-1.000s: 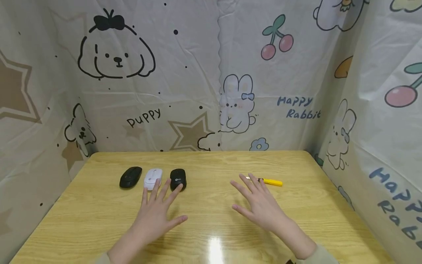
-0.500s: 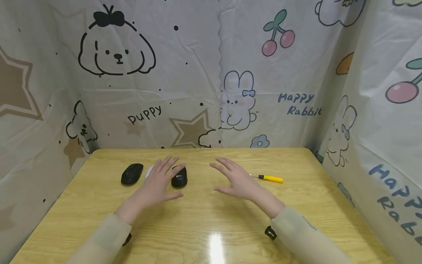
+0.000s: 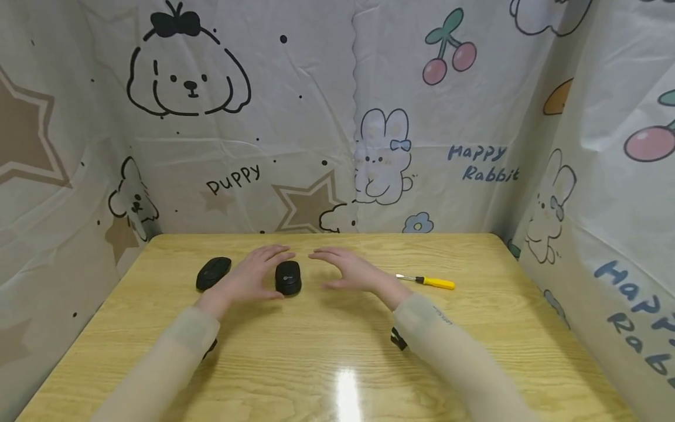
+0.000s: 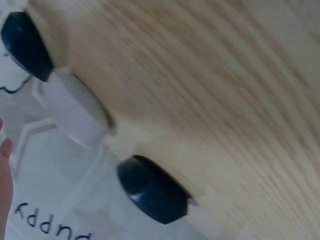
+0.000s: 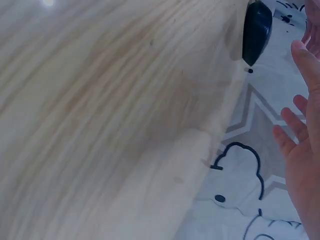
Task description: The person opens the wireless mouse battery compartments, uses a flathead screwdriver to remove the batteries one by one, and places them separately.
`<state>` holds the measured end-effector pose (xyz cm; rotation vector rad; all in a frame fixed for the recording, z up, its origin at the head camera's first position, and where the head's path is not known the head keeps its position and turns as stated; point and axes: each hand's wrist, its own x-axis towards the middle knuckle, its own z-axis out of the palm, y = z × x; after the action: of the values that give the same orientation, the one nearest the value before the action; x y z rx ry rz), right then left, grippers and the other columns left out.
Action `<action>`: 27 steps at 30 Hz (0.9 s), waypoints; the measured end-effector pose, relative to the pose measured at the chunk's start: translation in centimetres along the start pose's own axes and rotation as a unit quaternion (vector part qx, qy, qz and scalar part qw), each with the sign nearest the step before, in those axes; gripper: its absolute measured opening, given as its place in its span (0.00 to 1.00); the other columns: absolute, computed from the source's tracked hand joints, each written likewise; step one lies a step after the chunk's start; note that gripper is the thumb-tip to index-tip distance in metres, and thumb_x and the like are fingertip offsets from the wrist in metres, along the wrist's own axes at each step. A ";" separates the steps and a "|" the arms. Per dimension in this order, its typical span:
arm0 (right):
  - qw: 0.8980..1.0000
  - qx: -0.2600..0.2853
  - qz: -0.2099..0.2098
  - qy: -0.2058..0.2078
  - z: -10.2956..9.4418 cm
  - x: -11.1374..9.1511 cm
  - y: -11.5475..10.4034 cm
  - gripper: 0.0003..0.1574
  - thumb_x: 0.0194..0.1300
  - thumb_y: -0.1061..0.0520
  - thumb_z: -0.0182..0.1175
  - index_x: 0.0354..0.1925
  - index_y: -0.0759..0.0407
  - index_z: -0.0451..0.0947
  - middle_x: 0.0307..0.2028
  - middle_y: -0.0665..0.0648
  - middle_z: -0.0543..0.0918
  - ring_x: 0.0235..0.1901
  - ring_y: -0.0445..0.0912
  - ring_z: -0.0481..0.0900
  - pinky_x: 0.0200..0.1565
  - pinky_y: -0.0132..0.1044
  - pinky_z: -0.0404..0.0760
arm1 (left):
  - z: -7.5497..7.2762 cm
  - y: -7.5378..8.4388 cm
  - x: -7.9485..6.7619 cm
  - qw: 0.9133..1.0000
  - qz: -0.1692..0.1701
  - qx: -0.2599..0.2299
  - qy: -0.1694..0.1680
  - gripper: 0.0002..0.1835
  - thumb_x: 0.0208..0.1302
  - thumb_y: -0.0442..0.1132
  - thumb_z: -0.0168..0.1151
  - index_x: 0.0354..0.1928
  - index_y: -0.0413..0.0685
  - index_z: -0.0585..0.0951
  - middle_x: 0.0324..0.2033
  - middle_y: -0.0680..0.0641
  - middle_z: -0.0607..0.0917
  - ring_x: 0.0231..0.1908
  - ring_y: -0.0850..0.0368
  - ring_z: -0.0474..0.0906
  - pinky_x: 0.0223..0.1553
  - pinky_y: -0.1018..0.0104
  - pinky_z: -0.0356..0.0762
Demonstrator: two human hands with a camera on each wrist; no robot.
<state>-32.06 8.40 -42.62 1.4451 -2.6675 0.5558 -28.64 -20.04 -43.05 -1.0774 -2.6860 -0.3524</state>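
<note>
My left hand [image 3: 246,274] hovers over the back left of the table, fingers spread and slightly bent, holding nothing. Just right of its fingers and thumb sits a black computer mouse [image 3: 288,278]; I cannot tell whether they touch. A white mouse [image 4: 75,107] shows in the left wrist view, hidden behind the left hand in the head view. Another black mouse [image 3: 213,273] lies left of that hand. My right hand [image 3: 352,269], relaxed and holding nothing, hangs to the right of the nearer black mouse, thumb apart from the fingers.
A screwdriver [image 3: 437,283] with a yellow handle lies to the right of the right hand. Printed cloth [image 3: 306,135] hangs behind and at both sides of the wooden table [image 3: 295,363].
Both hands have moved forward and toward each other, the right one travelling left, away from the screwdriver. The white mouse has become covered by the left hand in the head view.
</note>
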 end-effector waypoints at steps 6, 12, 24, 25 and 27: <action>0.999 0.034 0.004 -0.002 1.4 1.9 0.3 0.39 0.58 0.52 0.67 0.65 0.53 0.65 0.65 0.58 0.68 0.65 0.50 0.64 0.67 0.44 0.61 | 0.7 -1.6 -0.1 0.999 -0.034 -0.003 -0.014 0.50 0.41 0.55 0.77 0.68 0.52 0.64 0.65 0.43 0.67 0.65 0.45 0.62 0.65 0.45 0.60; 0.998 0.053 0.024 -0.020 2.6 3.3 0.3 0.38 0.57 0.53 0.68 0.64 0.55 0.66 0.62 0.54 0.72 0.61 0.49 0.69 0.64 0.41 0.67 | 1.2 -2.1 -0.2 0.998 -0.050 -0.015 -0.029 0.48 0.40 0.56 0.77 0.65 0.51 0.67 0.62 0.42 0.71 0.61 0.43 0.68 0.61 0.45 0.66; 0.996 0.061 0.046 -0.047 4.5 4.7 -0.6 0.35 0.55 0.55 0.70 0.59 0.56 0.69 0.56 0.56 0.74 0.56 0.47 0.74 0.61 0.37 0.71 | 2.3 -2.4 -0.4 0.987 -0.102 -0.100 -0.071 0.41 0.48 0.49 0.74 0.63 0.51 0.67 0.59 0.46 0.71 0.55 0.47 0.73 0.56 0.50 0.73; 0.996 0.059 0.046 -0.043 4.6 4.7 -0.7 0.34 0.55 0.56 0.70 0.58 0.57 0.69 0.56 0.56 0.74 0.56 0.47 0.73 0.61 0.37 0.70 | 2.3 -2.4 -0.4 0.987 -0.102 -0.103 -0.073 0.40 0.48 0.49 0.74 0.63 0.51 0.67 0.59 0.46 0.72 0.55 0.47 0.73 0.56 0.51 0.73; 0.997 0.055 0.047 -0.038 4.7 4.8 -0.9 0.32 0.56 0.56 0.69 0.57 0.57 0.70 0.55 0.56 0.74 0.57 0.47 0.73 0.62 0.36 0.70 | 2.3 -2.4 -0.3 0.986 -0.102 -0.106 -0.077 0.38 0.49 0.48 0.74 0.61 0.51 0.69 0.59 0.47 0.72 0.56 0.48 0.73 0.57 0.52 0.72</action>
<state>-33.44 2.56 -45.68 1.4002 -2.8171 0.6795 -30.36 -21.23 -45.60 -0.9172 -2.9597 -0.6281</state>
